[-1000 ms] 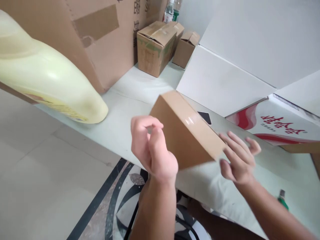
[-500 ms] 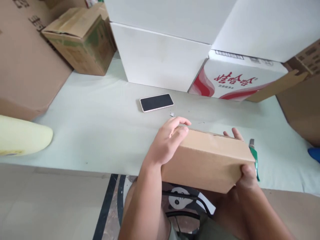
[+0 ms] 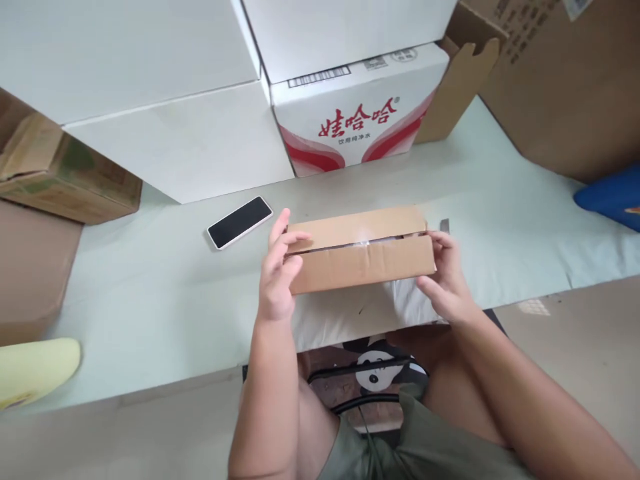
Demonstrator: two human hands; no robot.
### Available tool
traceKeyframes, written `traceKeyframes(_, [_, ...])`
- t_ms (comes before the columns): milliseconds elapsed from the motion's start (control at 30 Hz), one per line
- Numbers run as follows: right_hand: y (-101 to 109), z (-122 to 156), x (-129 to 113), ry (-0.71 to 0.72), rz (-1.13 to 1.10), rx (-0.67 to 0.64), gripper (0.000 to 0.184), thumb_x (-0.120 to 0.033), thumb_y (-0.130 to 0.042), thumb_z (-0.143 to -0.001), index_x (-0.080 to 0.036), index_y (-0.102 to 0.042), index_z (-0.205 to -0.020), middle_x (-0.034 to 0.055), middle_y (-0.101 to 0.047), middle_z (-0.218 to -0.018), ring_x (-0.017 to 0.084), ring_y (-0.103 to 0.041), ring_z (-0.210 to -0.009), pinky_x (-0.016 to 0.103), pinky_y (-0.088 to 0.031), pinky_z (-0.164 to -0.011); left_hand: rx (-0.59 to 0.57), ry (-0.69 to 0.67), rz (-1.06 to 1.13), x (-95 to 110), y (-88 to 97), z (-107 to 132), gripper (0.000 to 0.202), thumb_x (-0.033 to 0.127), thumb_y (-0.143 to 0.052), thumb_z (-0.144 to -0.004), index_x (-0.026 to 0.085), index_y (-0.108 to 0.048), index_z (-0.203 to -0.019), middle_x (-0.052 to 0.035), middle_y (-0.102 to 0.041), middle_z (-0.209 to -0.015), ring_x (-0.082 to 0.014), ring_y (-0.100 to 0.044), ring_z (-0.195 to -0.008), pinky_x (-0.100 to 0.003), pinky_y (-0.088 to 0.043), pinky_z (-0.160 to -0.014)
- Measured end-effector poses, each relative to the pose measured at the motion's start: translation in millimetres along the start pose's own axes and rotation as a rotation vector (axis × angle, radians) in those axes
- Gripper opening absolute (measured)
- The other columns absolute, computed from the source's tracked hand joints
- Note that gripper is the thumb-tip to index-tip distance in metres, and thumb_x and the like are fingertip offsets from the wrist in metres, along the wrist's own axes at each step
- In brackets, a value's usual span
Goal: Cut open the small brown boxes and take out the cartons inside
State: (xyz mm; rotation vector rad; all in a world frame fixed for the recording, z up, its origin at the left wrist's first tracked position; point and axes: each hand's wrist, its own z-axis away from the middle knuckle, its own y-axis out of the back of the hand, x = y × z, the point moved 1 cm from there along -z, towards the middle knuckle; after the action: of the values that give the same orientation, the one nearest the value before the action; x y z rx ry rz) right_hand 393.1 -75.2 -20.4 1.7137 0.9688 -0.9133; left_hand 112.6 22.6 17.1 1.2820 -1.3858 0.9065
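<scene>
A small brown cardboard box (image 3: 360,267) is held between my two hands above the front part of the table. Its long side with a narrow seam faces me, and a shiny patch like clear tape crosses the middle of that seam. My left hand (image 3: 279,277) grips the left end, fingers on the upper flap and thumb lower down. At the other end, my right hand (image 3: 445,273) clasps the right corner, thumb near the bottom edge. Just beyond the right hand shows the grey tip of a cutter (image 3: 445,226); its green body is hidden.
A phone (image 3: 240,222) lies left of the box. White cartons (image 3: 200,147) and a red-and-white carton (image 3: 360,123) stand along the back. Brown boxes (image 3: 95,180) flank them. A pale yellow object (image 3: 43,367) is at left, a blue object (image 3: 610,193) at right.
The box has turned in my hands, so its taped seam now faces me, and it sits farther from my lap. The camera view has swung to the right.
</scene>
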Motion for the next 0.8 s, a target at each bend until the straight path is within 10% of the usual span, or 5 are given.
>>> traceKeyframes(233, [55,2,9,-0.391,0.458,0.292,0.030,-0.048,-0.052,-0.089,-0.026,-0.061,-0.108,0.0128,-0.068,-0.113,0.029,-0.067,-0.104,0.050,-0.056,-0.093,0.121,0.039,0.059,-6,-7.7,-7,0.040,0.062,-0.069,-0.081,0.023,-0.068,-0.086,-0.0126,-0.062,-0.153,-0.0404,-0.052,-0.150,-0.056,-0.043,-0.124])
traceKeyframes(533, [62,2,27,-0.624,0.796,-0.122,0.075,-0.046,-0.060,-0.080,-0.020,-0.049,-0.150,0.0168,-0.074,-0.113,0.034,-0.068,-0.092,0.040,-0.047,-0.067,0.150,0.019,0.063,-2,-11.9,-9,0.028,0.049,-0.069,-0.073,0.023,-0.062,-0.079,-0.0114,-0.064,-0.141,-0.0385,-0.053,-0.144,-0.052,-0.045,-0.120])
traceKeyframes(633, [59,-3,20,-0.670,0.549,-0.030,0.077,-0.037,-0.058,-0.077,-0.021,-0.047,-0.151,0.0084,-0.072,-0.090,0.027,-0.065,-0.078,0.037,-0.047,-0.066,0.140,0.013,0.068,-3,-9.9,-7,0.025,0.046,-0.070,-0.071,0.022,-0.062,-0.077,-0.0120,-0.064,-0.137,-0.0391,-0.053,-0.142,-0.052,-0.046,-0.118])
traceKeyframes(800, [60,-11,15,-0.602,-0.490,0.217,0.070,-0.036,-0.055,-0.070,-0.034,-0.048,-0.139,-0.0049,-0.061,-0.073,0.016,-0.053,-0.053,0.029,-0.039,-0.048,0.033,-0.030,0.089,-13,-2.0,-2,0.022,0.042,-0.071,-0.071,0.023,-0.063,-0.079,-0.0090,-0.063,-0.134,-0.0372,-0.059,-0.133,-0.050,-0.053,-0.107])
